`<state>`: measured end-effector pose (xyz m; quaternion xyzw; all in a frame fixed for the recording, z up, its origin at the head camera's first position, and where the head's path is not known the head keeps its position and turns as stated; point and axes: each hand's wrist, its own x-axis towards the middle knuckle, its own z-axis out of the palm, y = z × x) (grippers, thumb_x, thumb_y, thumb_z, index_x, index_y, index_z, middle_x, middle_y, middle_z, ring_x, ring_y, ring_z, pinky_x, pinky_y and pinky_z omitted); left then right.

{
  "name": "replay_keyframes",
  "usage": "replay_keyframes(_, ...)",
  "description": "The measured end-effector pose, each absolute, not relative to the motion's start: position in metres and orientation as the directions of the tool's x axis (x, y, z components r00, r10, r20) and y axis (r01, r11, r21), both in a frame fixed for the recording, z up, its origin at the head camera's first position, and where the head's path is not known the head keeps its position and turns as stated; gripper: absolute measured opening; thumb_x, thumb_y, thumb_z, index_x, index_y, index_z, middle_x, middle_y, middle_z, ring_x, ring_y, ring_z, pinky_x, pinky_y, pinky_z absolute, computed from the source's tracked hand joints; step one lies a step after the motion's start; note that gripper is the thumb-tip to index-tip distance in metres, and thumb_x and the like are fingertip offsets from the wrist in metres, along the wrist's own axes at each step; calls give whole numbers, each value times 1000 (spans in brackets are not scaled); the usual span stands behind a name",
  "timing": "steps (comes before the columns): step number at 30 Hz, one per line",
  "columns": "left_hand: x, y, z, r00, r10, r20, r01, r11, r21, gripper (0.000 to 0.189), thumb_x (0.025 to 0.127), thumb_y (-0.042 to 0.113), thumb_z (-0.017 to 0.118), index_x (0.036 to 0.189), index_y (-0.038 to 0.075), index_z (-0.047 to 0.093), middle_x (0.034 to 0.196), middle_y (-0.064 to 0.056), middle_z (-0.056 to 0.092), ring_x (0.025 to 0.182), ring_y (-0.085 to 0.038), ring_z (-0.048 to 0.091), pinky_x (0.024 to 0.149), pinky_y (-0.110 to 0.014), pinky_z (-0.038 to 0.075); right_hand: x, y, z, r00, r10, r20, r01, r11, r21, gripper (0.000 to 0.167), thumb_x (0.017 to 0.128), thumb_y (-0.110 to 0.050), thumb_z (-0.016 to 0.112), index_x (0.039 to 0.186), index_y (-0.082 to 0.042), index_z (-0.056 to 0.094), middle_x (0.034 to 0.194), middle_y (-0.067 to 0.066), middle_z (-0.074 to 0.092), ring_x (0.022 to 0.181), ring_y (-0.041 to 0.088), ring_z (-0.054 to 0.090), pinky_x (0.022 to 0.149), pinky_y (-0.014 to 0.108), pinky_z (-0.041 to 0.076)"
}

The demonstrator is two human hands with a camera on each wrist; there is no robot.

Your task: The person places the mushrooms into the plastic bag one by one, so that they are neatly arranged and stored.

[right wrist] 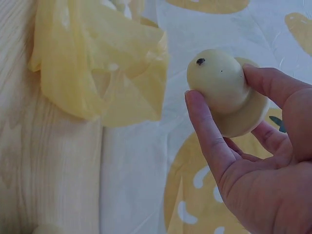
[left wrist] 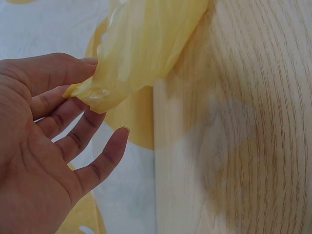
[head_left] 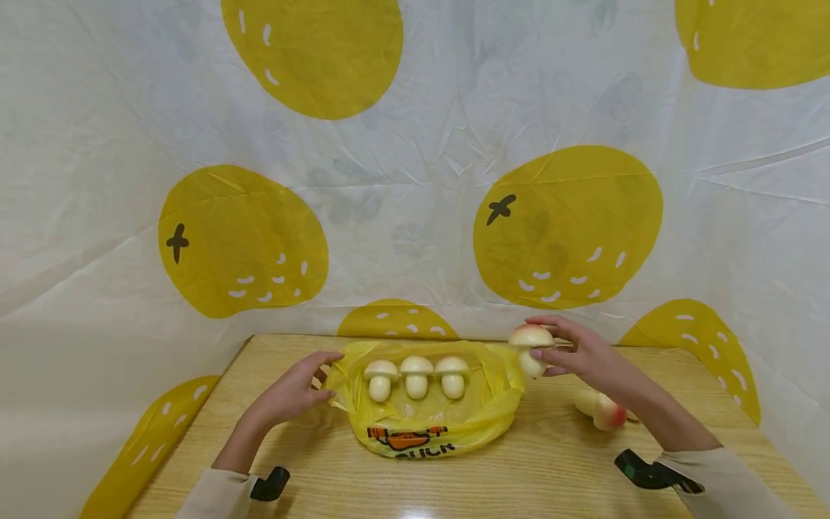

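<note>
A yellow plastic bag (head_left: 431,425) with a duck print lies spread on the table, its mouth wide. Three toy mushrooms (head_left: 416,376) with cream stems and pinkish caps sit side by side in it. My left hand (head_left: 295,389) pinches the bag's left edge between thumb and fingers, as the left wrist view also shows. To the right of the bag, my right hand (head_left: 580,353) holds another toy mushroom (head_left: 532,337) upright above the table. The right wrist view shows its rounded stem end (right wrist: 214,78), with a dark spot, gripped between thumb and fingers.
More toy mushrooms (head_left: 599,411) lie on the wooden table (head_left: 551,468) beneath the right forearm, partly hidden by it. A white cloth (head_left: 415,216) printed with yellow fruit hangs behind the table's back edge and at both sides.
</note>
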<state>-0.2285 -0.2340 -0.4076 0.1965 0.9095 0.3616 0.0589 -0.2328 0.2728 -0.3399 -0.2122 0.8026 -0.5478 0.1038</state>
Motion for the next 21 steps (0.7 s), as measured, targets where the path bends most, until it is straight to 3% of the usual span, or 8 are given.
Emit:
replay_keyframes(16,-229,-232,-407,-914,403,37,316,654,688,62,95,6,70,151,5,44,144,-16,50,108,-27,56,73,-31,54,-242,228,-334,-862,-503,65,-207,231,-951,54,98,-19,70,147,-14,49,141,19,51,110,31,69,87,43,58)
replay_keyframes(21,-229,-232,-408,-917,397,35,310,657,687,63,94,6,71,151,5,44,145,-15,50,108,-27,56,73,-30,54,-245,209,-336,-847,-526,75,-218,216,-952,56,99,-19,69,149,-6,46,139,23,49,107,30,69,86,44,58)
